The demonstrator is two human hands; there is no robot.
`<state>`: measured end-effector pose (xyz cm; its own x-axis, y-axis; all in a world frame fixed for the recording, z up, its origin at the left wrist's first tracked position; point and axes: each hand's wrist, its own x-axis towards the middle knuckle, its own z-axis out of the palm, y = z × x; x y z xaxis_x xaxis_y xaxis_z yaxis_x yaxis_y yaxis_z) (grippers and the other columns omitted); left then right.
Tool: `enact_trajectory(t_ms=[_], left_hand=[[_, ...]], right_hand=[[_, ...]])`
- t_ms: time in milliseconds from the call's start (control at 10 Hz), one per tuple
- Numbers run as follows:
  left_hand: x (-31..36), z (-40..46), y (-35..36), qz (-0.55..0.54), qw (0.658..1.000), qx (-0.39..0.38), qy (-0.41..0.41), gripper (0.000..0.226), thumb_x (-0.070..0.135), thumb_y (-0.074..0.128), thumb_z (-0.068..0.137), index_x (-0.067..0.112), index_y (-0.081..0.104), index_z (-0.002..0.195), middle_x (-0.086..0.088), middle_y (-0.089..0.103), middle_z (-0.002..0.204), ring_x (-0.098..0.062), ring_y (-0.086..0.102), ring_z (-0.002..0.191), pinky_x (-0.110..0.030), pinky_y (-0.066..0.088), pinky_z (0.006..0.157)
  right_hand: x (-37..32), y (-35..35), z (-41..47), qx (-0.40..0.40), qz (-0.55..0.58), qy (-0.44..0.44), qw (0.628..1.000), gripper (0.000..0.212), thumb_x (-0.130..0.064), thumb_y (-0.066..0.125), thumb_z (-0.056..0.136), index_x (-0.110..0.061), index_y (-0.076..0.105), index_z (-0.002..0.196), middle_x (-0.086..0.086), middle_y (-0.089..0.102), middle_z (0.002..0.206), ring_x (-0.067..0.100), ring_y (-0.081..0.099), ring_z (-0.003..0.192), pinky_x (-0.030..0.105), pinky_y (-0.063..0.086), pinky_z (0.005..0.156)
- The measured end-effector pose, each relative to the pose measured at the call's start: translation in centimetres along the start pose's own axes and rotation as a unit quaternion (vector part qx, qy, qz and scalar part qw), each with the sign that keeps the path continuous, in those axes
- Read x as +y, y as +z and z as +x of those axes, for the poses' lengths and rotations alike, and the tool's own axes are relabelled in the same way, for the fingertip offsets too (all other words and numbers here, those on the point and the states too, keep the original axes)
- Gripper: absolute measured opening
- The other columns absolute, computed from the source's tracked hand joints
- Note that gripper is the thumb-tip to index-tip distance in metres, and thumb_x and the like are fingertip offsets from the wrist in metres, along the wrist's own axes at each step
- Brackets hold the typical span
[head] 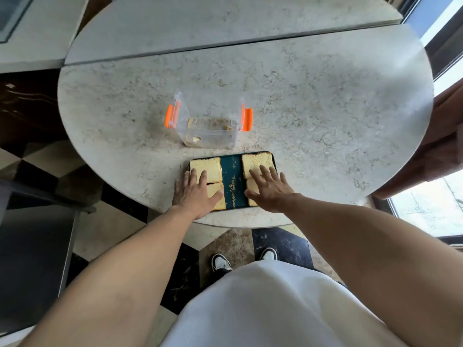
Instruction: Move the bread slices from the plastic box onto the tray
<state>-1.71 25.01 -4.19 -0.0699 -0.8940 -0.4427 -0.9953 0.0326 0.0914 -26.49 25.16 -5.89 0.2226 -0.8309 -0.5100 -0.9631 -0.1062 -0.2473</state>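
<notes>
A dark teal tray (233, 169) lies near the round table's front edge, with crumbs down its middle strip. Several bread slices lie on it: a far-left slice (204, 165), a near-left slice (217, 196), a far-right slice (256, 160) and a near-right slice (251, 194) mostly hidden. My left hand (194, 192) rests flat, fingers spread, over the left slices. My right hand (270, 187) lies flat and spread over the right slices. Just beyond the tray stands the clear plastic box (210, 132) with orange clips; only crumbs and a small scrap show inside.
The marble table (313, 108) stretches wide behind and beside the box. A brown seat (448, 136) sits at the right, a dark chair (37, 221) at the left. My shoes (221, 262) stand on the chequered floor below.
</notes>
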Motion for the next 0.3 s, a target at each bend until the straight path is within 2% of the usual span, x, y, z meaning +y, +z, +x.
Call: enact_trajectory(t_ms=[200, 300], left_hand=[[0.0, -0.9, -0.3, -0.007, 1.000, -0.009, -0.002, 0.089, 0.072, 0.031, 0.093, 0.020, 0.008, 0.161, -0.013, 0.003, 0.171, -0.031, 0.002, 0.157, -0.052, 0.006, 0.124], [-0.2, -0.7, -2.2, -0.003, 0.996, -0.010, 0.086, 0.076, 0.059, 0.041, 0.097, 0.016, 0.023, 0.157, -0.011, 0.026, 0.166, -0.030, 0.025, 0.151, -0.047, 0.024, 0.121]], right_hand=[[-0.4, -0.2, 0.2, -0.001, 0.008, -0.022, 1.000, 0.080, -0.069, 0.023, 0.098, -0.029, 0.000, 0.163, 0.009, -0.009, 0.173, 0.034, -0.010, 0.158, 0.055, -0.003, 0.126], [-0.5, -0.7, 0.3, 0.009, 0.010, -0.045, 0.999, 0.079, -0.068, 0.027, 0.098, -0.028, 0.006, 0.163, 0.010, -0.005, 0.173, 0.034, -0.007, 0.159, 0.056, -0.001, 0.126]])
